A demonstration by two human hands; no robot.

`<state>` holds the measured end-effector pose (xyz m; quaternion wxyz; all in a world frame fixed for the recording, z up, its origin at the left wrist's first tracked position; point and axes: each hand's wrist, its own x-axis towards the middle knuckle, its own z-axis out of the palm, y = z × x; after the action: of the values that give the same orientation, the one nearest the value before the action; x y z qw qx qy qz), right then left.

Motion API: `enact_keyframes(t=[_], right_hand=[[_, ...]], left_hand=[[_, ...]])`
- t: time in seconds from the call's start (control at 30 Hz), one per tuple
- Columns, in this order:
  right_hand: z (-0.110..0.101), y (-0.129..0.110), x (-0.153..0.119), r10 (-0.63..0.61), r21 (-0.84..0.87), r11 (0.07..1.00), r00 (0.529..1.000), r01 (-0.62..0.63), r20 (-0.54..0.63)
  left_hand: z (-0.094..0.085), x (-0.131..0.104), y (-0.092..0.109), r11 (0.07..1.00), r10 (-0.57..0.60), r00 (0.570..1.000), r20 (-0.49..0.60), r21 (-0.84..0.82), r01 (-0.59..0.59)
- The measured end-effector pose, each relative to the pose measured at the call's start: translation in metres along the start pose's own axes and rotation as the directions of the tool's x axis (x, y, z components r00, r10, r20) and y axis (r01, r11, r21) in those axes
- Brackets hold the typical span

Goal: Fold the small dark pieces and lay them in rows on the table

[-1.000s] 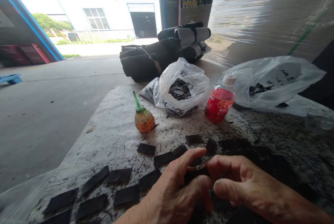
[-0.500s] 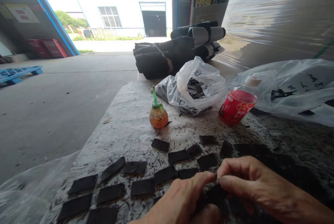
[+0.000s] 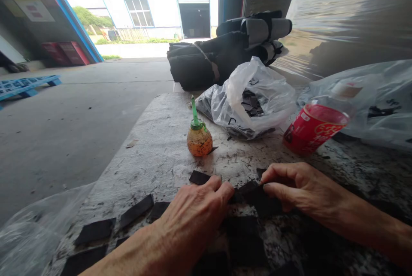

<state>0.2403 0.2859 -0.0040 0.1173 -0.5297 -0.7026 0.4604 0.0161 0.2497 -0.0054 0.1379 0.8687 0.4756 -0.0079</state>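
Rows of small black rectangular pieces [image 3: 136,211] lie on the speckled, light-coloured table [image 3: 154,138]. My right hand [image 3: 291,186] pinches the upper edge of a black piece [image 3: 264,202] between thumb and forefinger. Left of it, my left hand [image 3: 201,207] reaches over the rows, back up, with its fingers bent together at black material; what its fingertips hold, if anything, is hidden. Just beyond the left hand, another black piece [image 3: 199,177] lies partly covered. Dark shadow blurs the pieces below the hands.
A round orange bottle with a green nozzle [image 3: 199,139] stands beyond my hands. Behind are a plastic bag of black scraps [image 3: 254,104], a red-labelled bottle [image 3: 313,128], another plastic bag [image 3: 383,108] and black rolls [image 3: 209,63]. Plastic sheeting [image 3: 41,228] hangs at lower left.
Both hands have moved up over the table and farther apart. My left hand now covers pieces that showed before. The view has shifted slightly, and the red-labelled bottle appears larger.
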Motion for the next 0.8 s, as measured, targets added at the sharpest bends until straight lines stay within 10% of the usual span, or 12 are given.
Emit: enact_keyframes(t=[0.8], right_hand=[[-0.001,0.006,0.004,-0.002,-0.021,1.000,1.000,0.002,0.000]], left_hand=[[-0.015,0.016,-0.005,0.974,-0.030,0.995,0.093,-0.219,0.050]])
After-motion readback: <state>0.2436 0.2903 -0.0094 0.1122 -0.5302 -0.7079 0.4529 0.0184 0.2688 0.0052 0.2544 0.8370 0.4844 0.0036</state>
